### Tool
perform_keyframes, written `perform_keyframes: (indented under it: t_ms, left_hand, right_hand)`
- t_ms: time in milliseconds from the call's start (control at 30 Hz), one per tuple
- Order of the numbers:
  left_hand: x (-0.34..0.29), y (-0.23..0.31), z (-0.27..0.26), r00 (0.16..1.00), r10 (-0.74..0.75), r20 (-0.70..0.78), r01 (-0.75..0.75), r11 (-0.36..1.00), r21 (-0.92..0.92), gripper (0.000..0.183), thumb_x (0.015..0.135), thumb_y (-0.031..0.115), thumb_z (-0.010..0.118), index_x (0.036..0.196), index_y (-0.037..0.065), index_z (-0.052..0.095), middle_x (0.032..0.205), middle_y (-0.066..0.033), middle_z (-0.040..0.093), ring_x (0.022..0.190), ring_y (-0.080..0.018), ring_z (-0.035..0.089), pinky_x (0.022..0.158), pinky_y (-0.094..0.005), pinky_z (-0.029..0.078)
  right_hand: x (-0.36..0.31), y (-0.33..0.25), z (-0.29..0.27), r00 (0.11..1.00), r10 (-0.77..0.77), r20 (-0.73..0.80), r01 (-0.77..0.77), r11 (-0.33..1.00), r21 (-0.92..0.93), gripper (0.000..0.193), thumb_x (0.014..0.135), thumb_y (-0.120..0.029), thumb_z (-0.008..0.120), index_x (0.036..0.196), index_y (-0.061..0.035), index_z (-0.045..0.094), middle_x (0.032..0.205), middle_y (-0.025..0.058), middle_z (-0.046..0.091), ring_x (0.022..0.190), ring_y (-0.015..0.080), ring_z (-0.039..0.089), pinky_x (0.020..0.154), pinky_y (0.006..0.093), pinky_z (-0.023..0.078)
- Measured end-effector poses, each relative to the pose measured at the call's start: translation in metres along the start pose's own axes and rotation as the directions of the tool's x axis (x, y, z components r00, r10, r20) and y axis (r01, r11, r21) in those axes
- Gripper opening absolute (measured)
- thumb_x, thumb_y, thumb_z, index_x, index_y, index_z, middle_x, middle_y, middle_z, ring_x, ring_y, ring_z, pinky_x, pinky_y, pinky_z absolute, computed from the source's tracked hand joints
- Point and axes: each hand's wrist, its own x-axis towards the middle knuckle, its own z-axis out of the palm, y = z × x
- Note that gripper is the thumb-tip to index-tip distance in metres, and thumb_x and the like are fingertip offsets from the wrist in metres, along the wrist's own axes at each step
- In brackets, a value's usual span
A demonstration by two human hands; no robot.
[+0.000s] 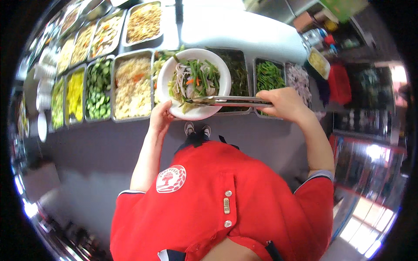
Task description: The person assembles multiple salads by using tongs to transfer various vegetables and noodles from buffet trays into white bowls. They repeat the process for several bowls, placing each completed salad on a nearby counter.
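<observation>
A white bowl (223, 75) is held up over the row of food trays, filled with mixed vegetables (196, 80): green stems, pale strips and bits of orange. My left hand (162, 114) grips its near left rim, thumb on top, the other fingers mostly hidden beneath. In my right hand (283, 103) are metal tongs (244, 101), pointing left with their tips on the food at the bowl's near side. Under and behind the bowl lies a tray of dark green strands (237, 65), partly covered by it.
Left of the bowl stand trays of pale shredded food (133, 87), cucumber pieces (99, 87) and yellow slices (75, 96). To the right are trays of chopped greens (269, 76) and sliced purple onion (298, 82). More trays, including one of brownish strips (143, 22), stand farther back. A red container (339, 83) sits far right.
</observation>
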Motion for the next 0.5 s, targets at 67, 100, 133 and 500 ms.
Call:
perform_keyframes:
  t_ms: [67, 100, 133, 500]
  left_hand:
    - [-0.021, 0.008, -0.003, 0.998, 0.064, 0.002, -0.064, 0.998, -0.017, 0.020, 0.089, 0.016, 0.061, 0.105, 0.004, 0.062, 0.084, -0.0005, 0.066, 0.062, -0.0059, 0.055, 0.051, -0.0189, 0.041]
    - [-0.030, 0.003, -0.015, 0.998, 0.061, -0.026, -0.063, 0.996, -0.064, 0.021, 0.089, 0.016, 0.061, 0.106, 0.004, 0.062, 0.086, -0.0007, 0.066, 0.063, -0.0063, 0.056, 0.052, -0.0190, 0.043]
    - [-0.039, 0.005, -0.021, 0.995, 0.069, -0.078, -0.075, 0.994, -0.076, 0.020, 0.089, 0.016, 0.061, 0.105, 0.004, 0.062, 0.085, -0.0005, 0.066, 0.063, -0.0063, 0.056, 0.052, -0.0190, 0.043]
    - [-0.132, 0.009, -0.145, 0.948, 0.246, -0.200, -0.270, 0.957, -0.104, 0.020, 0.089, 0.017, 0.062, 0.102, 0.002, 0.062, 0.081, -0.0027, 0.067, 0.062, -0.0071, 0.058, 0.054, -0.0203, 0.046]
  right_hand:
    - [0.008, 0.004, -0.006, 0.997, -0.072, 0.033, 0.068, 0.993, 0.093, 0.025, 0.079, -0.033, 0.068, 0.096, -0.0152, 0.064, 0.079, 0.0113, 0.066, 0.076, 0.0319, 0.065, 0.065, 0.0422, 0.050]
    - [0.015, 0.005, -0.013, 0.995, -0.099, 0.013, 0.097, 0.987, 0.128, 0.026, 0.079, -0.034, 0.068, 0.097, -0.0157, 0.065, 0.079, 0.0117, 0.066, 0.076, 0.0320, 0.065, 0.065, 0.0419, 0.050]
    - [0.020, 0.002, -0.019, 0.992, -0.130, -0.002, 0.128, 0.977, 0.168, 0.027, 0.079, -0.035, 0.069, 0.099, -0.0161, 0.065, 0.080, 0.0121, 0.066, 0.076, 0.0321, 0.065, 0.066, 0.0416, 0.050]
    - [0.167, -0.140, -0.042, 0.893, -0.437, -0.105, 0.380, 0.859, -0.342, 0.024, 0.084, -0.038, 0.065, 0.096, -0.0166, 0.064, 0.073, 0.0092, 0.065, 0.071, 0.0304, 0.065, 0.063, 0.0415, 0.050]
